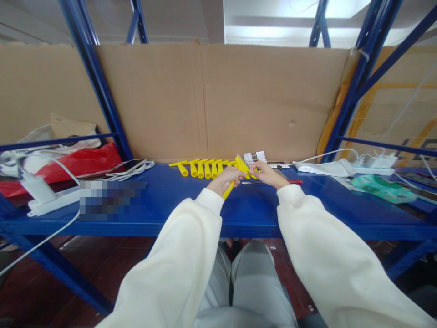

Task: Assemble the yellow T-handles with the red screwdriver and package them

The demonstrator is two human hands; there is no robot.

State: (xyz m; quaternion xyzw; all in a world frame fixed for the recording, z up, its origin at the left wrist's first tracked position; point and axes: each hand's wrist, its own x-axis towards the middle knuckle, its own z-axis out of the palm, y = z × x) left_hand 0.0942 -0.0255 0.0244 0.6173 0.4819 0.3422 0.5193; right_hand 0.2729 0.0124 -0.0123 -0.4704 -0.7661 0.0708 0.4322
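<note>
My left hand [227,178] is closed around the handle of a yellow scraper [228,190], whose wide head points up and away from me. At the head, the fingers of my right hand [265,174] pinch together; anything small between them is too tiny to make out. Behind and left of my left hand, several more yellow T-shaped scrapers [200,169] lie side by side in a row. A screwdriver with a red handle [295,181] lies on the blue bench just beyond my right wrist. Past the scraper head sits a stack of thin white pieces with dark edges [254,157].
The blue bench [164,200] has a cardboard wall [246,100] behind it and blue posts at both sides. On the left are a white power strip [58,202], a red bag [92,160] and a phone with cable [126,167]. A green packet [384,188] lies right.
</note>
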